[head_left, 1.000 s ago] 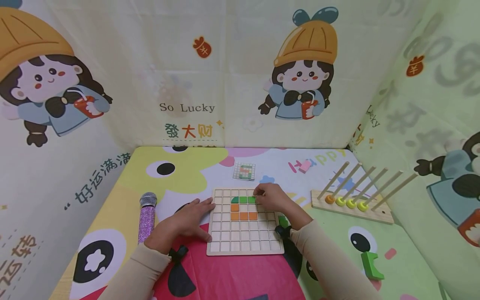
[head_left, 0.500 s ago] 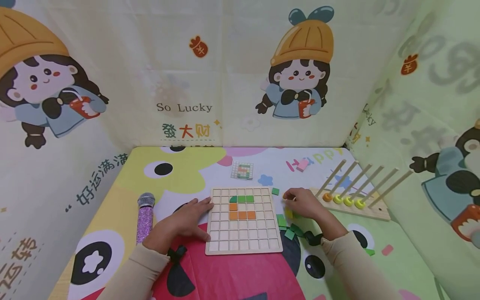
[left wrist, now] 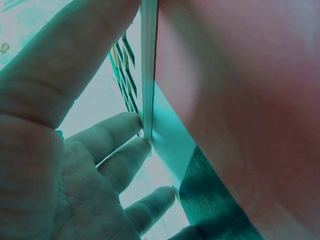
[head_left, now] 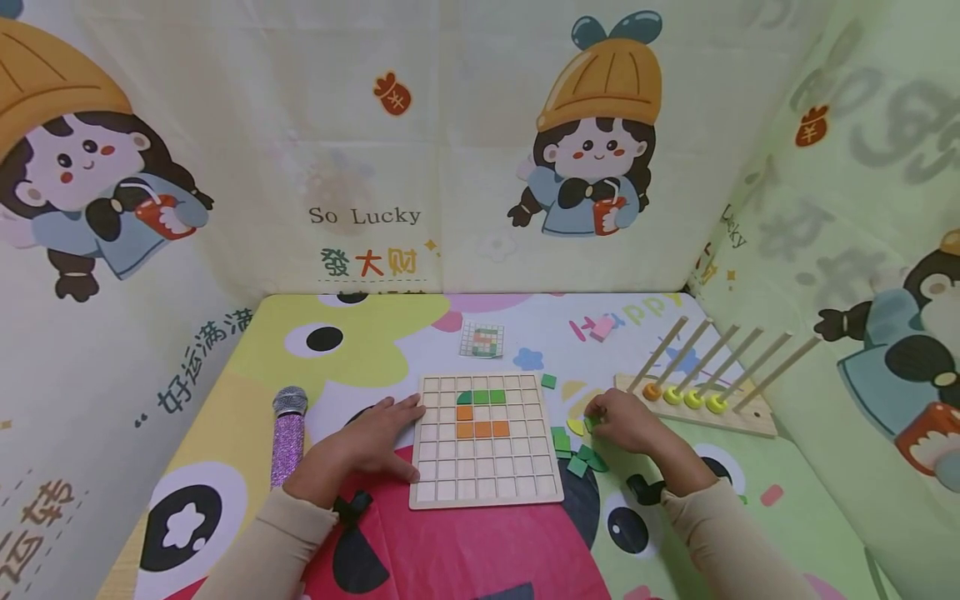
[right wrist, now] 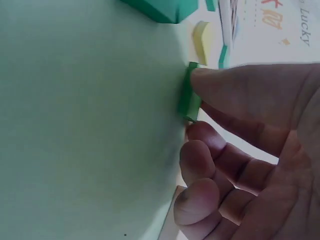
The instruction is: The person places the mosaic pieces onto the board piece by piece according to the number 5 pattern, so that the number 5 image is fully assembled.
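A wooden grid board (head_left: 486,483) lies in front of me, with orange tiles (head_left: 465,430) and green tiles (head_left: 491,397) in some of its squares. My left hand (head_left: 371,442) rests along the board's left side; in the left wrist view its spread fingers (left wrist: 125,157) touch the board edge (left wrist: 148,75). To the right of the board, my right hand (head_left: 626,422) is low over the table. The right wrist view shows its thumb and index finger pinching a small green tile (right wrist: 190,92). A yellow piece (head_left: 575,427) lies just beside these fingers.
Loose green pieces (head_left: 577,465) lie right of the board, with one green square (head_left: 549,382) farther back. A pattern card (head_left: 482,340) and pink block (head_left: 602,327) are behind. A peg stand (head_left: 697,408) stands at right, a glittery microphone (head_left: 288,437) at left.
My right hand has left the board's top row and moved right to the loose pieces, where it now pinches a green tile. The left hand keeps its place at the board.
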Available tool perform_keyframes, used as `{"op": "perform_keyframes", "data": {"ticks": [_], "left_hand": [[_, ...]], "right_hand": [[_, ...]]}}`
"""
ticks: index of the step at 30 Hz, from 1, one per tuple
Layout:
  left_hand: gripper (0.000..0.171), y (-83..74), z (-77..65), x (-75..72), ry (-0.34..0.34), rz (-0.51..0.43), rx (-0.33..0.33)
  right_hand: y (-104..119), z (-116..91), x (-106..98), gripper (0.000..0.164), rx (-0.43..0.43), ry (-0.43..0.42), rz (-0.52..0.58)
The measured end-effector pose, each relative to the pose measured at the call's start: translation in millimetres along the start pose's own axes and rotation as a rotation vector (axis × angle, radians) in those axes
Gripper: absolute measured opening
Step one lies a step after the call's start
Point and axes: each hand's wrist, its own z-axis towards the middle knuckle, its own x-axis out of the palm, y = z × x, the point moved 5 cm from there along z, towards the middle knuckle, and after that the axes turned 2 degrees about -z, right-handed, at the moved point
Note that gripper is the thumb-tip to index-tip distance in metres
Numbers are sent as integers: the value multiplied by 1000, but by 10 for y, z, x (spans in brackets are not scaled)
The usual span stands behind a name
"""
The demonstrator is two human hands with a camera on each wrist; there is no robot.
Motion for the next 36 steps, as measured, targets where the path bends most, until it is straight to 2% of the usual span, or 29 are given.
{"op": "perform_keyframes", "data": {"ticks": [5, 14, 19, 28, 36], "left_hand": [[108, 2, -3, -4, 0, -2, -5], [108, 1, -6, -15, -2, -5, 7], [107, 1, -9, -8, 0, -7, 11], [108, -3, 2, 7, -1, -2, 8], [108, -2, -10, -3, 1, 1, 7]], "right_hand": [[-27, -2, 46, 17, 69, 1, 4], [-23, 37, -14, 13, 30, -105, 24], [-2, 73, -54, 14, 39, -132, 90], [100, 247, -25, 15, 79, -109, 189], [357, 456, 36, 13, -9, -68, 234]]}}
